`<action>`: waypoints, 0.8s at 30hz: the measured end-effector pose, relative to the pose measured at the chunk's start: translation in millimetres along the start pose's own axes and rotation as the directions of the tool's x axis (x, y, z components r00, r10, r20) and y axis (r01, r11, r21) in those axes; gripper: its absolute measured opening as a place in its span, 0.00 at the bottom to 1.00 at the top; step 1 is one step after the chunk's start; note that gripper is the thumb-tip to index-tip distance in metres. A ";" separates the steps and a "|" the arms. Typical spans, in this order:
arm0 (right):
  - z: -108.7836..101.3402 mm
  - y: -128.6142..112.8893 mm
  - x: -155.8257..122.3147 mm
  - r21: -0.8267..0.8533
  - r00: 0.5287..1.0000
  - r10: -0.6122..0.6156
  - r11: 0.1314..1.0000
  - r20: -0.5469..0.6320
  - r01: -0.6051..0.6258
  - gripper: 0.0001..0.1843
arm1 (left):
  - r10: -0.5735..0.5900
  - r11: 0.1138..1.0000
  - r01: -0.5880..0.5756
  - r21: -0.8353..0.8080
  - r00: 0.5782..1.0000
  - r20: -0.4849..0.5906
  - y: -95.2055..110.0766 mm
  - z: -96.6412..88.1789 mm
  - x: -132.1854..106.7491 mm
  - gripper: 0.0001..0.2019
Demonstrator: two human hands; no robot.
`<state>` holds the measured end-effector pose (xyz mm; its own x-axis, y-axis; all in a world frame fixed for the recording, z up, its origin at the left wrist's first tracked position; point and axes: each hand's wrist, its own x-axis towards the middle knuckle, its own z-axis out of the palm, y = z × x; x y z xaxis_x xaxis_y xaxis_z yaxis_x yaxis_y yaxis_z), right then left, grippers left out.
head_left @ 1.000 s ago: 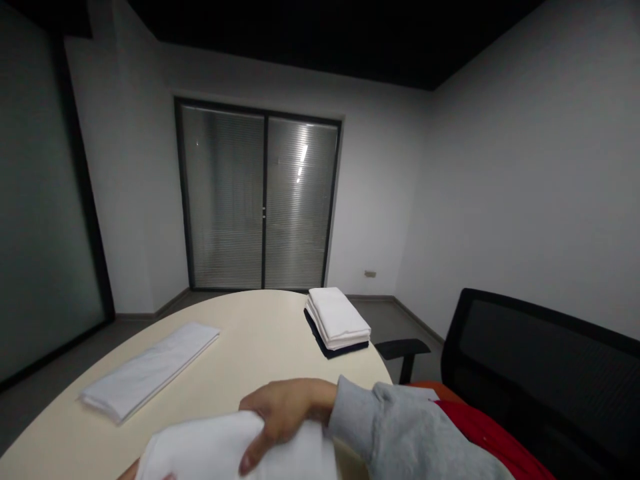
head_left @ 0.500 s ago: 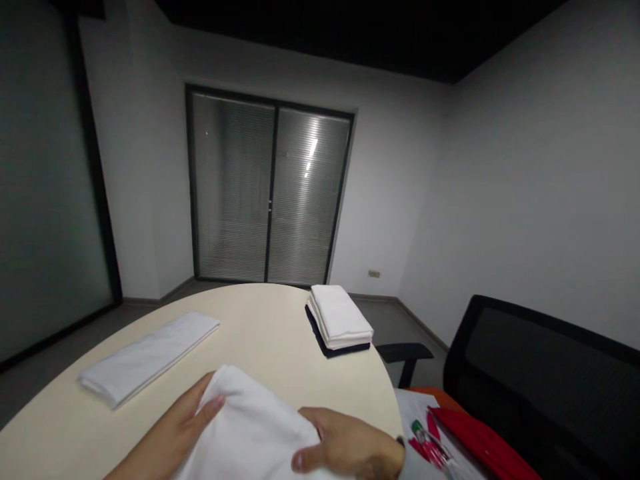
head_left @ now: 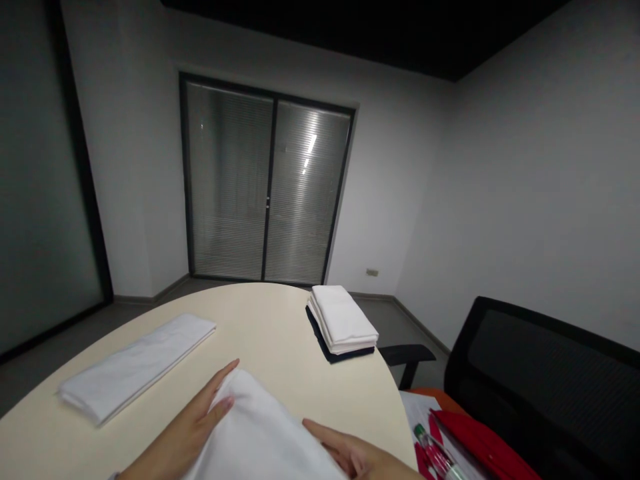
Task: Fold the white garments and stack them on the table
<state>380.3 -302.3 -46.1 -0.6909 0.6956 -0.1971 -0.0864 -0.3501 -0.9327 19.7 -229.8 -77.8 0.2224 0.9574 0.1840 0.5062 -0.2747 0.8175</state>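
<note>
At lower centre, the right hand (head_left: 367,459) has drawn its thumb off the white cloth's (head_left: 265,427) face, grip indeterminable, leaving the left hand (head_left: 187,427), fingers pinching its upper corner, apparently the main hold.

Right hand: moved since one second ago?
Yes: the right hand has shifted toward the lower right of the view, judged against the table.

Head view, forward-down over table (head_left: 270,327) toward wall (head_left: 385,193).

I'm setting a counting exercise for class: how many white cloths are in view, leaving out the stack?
2: a folded cloth on the table at left, and a held cloth in the left hand; more could be hidden beneath it.
</note>
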 end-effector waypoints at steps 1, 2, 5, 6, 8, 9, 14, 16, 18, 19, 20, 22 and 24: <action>-5.3 2.8 0.3 0.023 1.000 0.004 1.000 -0.014 -0.003 0.57 | -0.005 1.000 0.004 0.009 1.000 0.006 0.9 -1.7 -1.7 0.36; -9.6 3.0 1.0 0.022 1.000 0.011 1.000 -0.022 -0.011 0.57 | -0.009 1.000 0.009 0.018 1.000 0.007 2.4 -3.1 -3.3 0.36; -9.3 -14.6 9.0 -0.195 0.997 0.066 0.978 -0.028 -0.071 0.54 | -0.009 1.000 0.010 0.024 1.000 -0.020 9.6 -4.4 -6.9 0.36; -3.7 -24.8 14.5 -0.326 0.996 0.082 0.941 -0.045 -0.092 0.51 | -0.001 1.000 0.001 0.011 0.999 -0.035 12.0 -4.2 -7.9 0.36; 14.5 -46.2 28.7 -0.591 0.990 0.072 0.796 -0.121 -0.130 0.41 | 0.021 0.999 -0.023 -0.028 0.998 -0.059 15.9 -4.0 -9.4 0.36; 25.3 -55.8 36.4 -0.692 0.985 0.054 0.706 -0.164 -0.154 0.35 | 0.029 0.998 -0.033 -0.050 0.997 -0.067 17.1 -4.3 -9.8 0.36; 51.0 -88.2 57.1 -0.860 0.979 0.027 0.472 -0.203 -0.192 0.22 | -0.050 0.970 0.030 -0.243 0.996 -0.075 15.6 -6.7 -7.9 0.36; 35.8 -102.7 53.4 -0.856 0.979 -0.029 0.492 -0.202 -0.162 0.19 | -0.137 0.911 0.109 -0.398 0.990 -0.043 12.6 -2.2 -4.5 0.36; 7.7 -123.6 46.9 -0.794 0.967 -0.112 0.596 -0.230 -0.120 0.18 | -0.208 0.807 0.172 -0.566 0.978 0.001 8.8 6.4 -0.2 0.41; -9.5 -136.3 44.2 -0.730 0.954 -0.146 0.676 -0.264 -0.098 0.20 | -0.232 0.752 0.194 -0.630 0.973 0.023 6.8 11.3 1.8 0.44; -28.0 -150.0 42.6 -0.649 0.935 -0.169 0.756 -0.312 -0.080 0.22 | -0.246 0.710 0.211 -0.672 0.968 0.045 5.1 16.1 3.4 0.46; -66.1 -176.9 43.7 -0.502 0.890 -0.178 0.862 -0.420 -0.065 0.27 | -0.247 0.692 0.229 -0.685 0.966 0.073 3.2 23.2 4.7 0.48; -103.0 -197.5 50.7 -0.453 0.833 -0.190 0.888 -0.520 -0.081 0.29 | -0.224 0.731 0.227 -0.644 0.971 0.087 3.6 25.7 3.8 0.46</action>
<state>436.3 -133.2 97.1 -0.1860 0.9719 -0.1444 0.3042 -0.0828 -0.9490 43.9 -229.5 -88.1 0.1750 0.9832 -0.0522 -0.1164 0.0733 0.9905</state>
